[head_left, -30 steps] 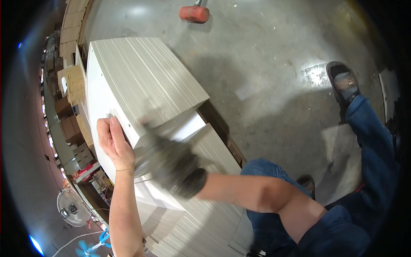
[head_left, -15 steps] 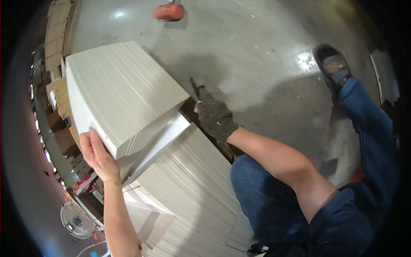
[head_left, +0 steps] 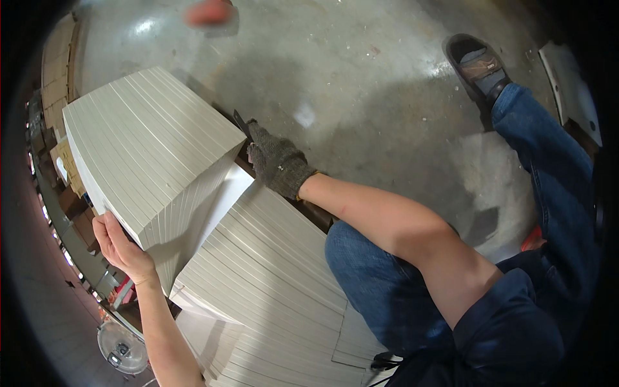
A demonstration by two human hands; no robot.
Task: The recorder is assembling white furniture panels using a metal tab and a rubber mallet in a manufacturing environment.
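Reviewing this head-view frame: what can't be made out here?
- Left hand: its fingertips go behind the tilted stack of white sheets; the grip there is hidden.
- Right hand: a grey glove covers it, and what its fingers press at the stack's far edge is too dark to tell.
- Red object on the floor: blurred and cut off by the top edge.
- Shelves at the left rim: bent by the fisheye, too small to read.

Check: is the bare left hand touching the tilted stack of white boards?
Touching. The head view shows the left hand pressed against the near lower corner of the tilted stack of white boards, fingers wrapped on its edge with no gap.
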